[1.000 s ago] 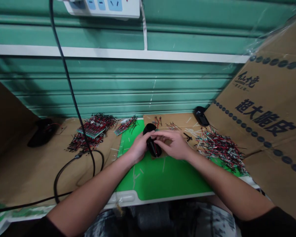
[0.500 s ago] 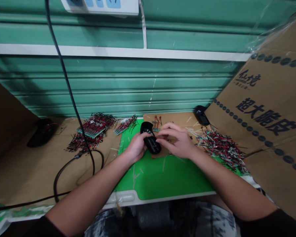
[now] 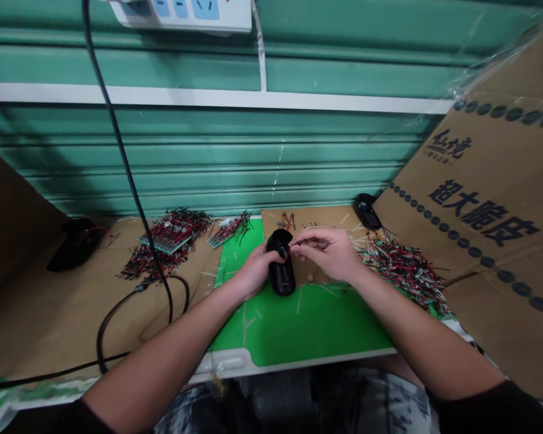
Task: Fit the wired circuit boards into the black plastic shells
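A glossy black plastic casing (image 3: 282,278), long and rounded, stands over the green mat in front of me. My left hand (image 3: 257,270) grips it from the left side, the thumb lying across its front. Beside its upper right edge, my right hand (image 3: 323,250) pinches a thin red wire (image 3: 291,248) between thumb and fingertips. The wire's far end is too small to make out against the casing. Just behind the casing, a few small red-and-black wired parts (image 3: 286,220) lie on a cardboard sheet (image 3: 317,216).
Wired circuit strips (image 3: 172,232) are heaped on the left, with a smaller bundle (image 3: 228,229) nearby. On the right lies a pile of loose wired parts (image 3: 407,265). Black casings (image 3: 75,244) sit at both sides. A black cable (image 3: 127,163) hangs down left; a cardboard box (image 3: 493,199) borders the right.
The casing has turned more upright and shifted slightly right and toward me, held by my left hand. My right fingertips have moved to its upper edge with the wire.
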`<state>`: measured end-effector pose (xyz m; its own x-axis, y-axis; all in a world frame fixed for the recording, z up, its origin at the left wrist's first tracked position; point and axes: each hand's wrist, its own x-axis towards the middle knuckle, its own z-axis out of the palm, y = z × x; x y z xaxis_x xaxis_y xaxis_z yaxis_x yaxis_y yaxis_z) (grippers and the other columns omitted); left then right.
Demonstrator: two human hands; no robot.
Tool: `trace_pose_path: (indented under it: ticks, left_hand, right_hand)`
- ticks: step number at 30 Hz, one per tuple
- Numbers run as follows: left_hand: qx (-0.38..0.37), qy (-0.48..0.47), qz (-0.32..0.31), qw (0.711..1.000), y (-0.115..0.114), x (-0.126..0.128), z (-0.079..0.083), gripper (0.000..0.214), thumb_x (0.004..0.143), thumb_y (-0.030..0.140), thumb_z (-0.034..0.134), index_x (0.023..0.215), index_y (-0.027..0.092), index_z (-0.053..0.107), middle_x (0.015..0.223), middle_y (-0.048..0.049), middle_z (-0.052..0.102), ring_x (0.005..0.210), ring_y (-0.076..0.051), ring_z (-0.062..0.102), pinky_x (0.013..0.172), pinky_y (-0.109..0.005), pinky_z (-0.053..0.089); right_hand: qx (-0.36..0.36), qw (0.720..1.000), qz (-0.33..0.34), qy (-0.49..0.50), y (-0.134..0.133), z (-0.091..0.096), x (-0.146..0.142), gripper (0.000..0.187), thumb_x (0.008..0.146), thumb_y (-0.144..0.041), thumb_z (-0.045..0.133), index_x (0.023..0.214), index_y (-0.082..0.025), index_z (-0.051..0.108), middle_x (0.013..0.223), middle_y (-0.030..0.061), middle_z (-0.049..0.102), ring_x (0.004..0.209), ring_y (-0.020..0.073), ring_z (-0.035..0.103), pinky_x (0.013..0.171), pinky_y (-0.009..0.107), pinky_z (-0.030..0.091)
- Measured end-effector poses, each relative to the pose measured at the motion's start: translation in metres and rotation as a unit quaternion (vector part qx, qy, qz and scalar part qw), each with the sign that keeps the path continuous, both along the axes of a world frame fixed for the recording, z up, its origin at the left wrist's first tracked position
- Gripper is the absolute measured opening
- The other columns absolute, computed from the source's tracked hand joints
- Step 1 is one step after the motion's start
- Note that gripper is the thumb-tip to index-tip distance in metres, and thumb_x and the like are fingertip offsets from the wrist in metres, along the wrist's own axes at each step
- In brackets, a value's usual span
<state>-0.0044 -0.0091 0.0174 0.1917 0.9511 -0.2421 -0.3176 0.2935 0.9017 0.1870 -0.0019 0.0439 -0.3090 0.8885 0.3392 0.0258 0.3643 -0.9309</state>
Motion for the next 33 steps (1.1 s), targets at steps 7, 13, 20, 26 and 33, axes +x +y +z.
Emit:
trace_pose_path:
  ticks: [7,13,20,26,33]
  left_hand:
    - [-0.028,-0.031,-0.084,0.996,-0.007,0.004,0.001,0.041,0.053,0.019,0.072,0.094,0.02,0.071,0.082,0.0,0.068,0.078,-0.02,0.059,0.068,-0.028,0.043]
    - [-0.042,-0.054,-0.076,0.995,-0.007,0.006,-0.002,0.031,0.061,0.028,0.08,0.09,0.019,0.072,0.083,-0.0015,0.069,0.081,-0.021,0.062,0.072,-0.029,0.045]
    - [0.014,0.028,-0.01,0.999,0.002,0.004,-0.013,0.022,0.064,0.034,0.075,0.078,0.017,0.073,0.078,-0.0015,0.068,0.08,-0.021,0.058,0.075,-0.03,0.044]
    - [0.056,0.089,-0.031,0.994,0.002,0.001,-0.01,0.016,0.067,0.034,0.068,0.071,0.019,0.068,0.07,0.0,0.063,0.073,-0.02,0.053,0.068,-0.03,0.041]
    - [0.05,0.094,0.0,0.994,0.002,-0.001,-0.01,0.021,0.065,0.032,0.071,0.081,0.02,0.066,0.073,0.0017,0.064,0.074,-0.019,0.055,0.07,-0.028,0.042]
  right_hand:
    - [0.138,0.988,-0.073,-0.015,0.007,-0.013,-0.009,0.016,0.085,-0.04,0.086,0.087,-0.024,0.084,0.091,0.0063,0.072,0.088,0.0203,0.068,0.082,0.035,0.056]
    - [0.123,0.985,-0.119,0.014,0.015,-0.031,-0.016,0.022,0.083,-0.043,0.086,0.08,-0.022,0.08,0.092,0.0041,0.063,0.088,0.0189,0.064,0.084,0.036,0.054]
    - [0.245,0.955,-0.132,-0.104,0.01,-0.023,-0.01,0.011,0.093,-0.031,0.076,0.1,-0.023,0.077,0.098,0.0069,0.068,0.093,0.0219,0.066,0.088,0.039,0.054]
    - [0.317,0.919,-0.116,-0.206,0.003,-0.015,-0.003,0.019,0.098,-0.028,0.067,0.117,-0.026,0.071,0.113,0.0102,0.071,0.106,0.0256,0.067,0.097,0.043,0.053]
    - [0.342,0.894,-0.102,-0.272,0.012,-0.021,0.002,0.017,0.101,-0.026,0.06,0.108,-0.024,0.075,0.112,0.0107,0.072,0.098,0.024,0.068,0.092,0.042,0.054]
